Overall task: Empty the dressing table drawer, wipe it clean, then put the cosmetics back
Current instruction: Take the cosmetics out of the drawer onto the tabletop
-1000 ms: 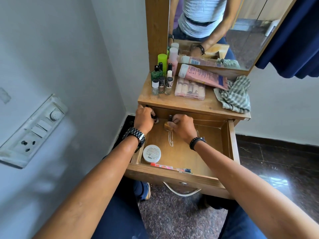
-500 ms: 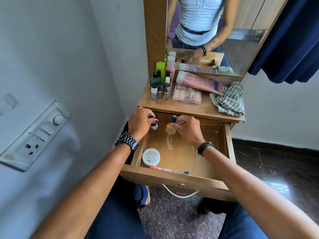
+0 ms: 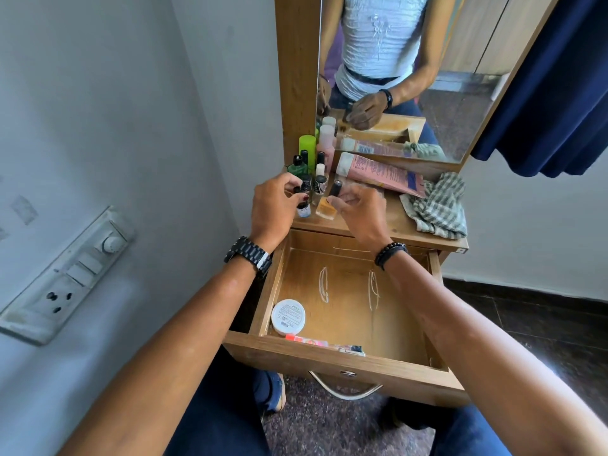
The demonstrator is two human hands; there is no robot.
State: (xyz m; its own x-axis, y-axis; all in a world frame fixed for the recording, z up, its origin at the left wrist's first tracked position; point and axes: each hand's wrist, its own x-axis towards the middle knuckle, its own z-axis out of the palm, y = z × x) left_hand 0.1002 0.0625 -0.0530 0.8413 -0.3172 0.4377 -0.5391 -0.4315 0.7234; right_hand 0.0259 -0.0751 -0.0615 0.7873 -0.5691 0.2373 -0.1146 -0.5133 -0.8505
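Two small bottles held over the tabletop: left hand (image 3: 274, 205) pinches a clear one (image 3: 303, 208), right hand (image 3: 357, 210) an amber one (image 3: 325, 207)

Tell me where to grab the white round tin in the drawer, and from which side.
Grip the tin across its round rim, coming straight down from above. It lies flat with its label up, tucked near the drawer's left wall, so a sideways reach looks cramped.
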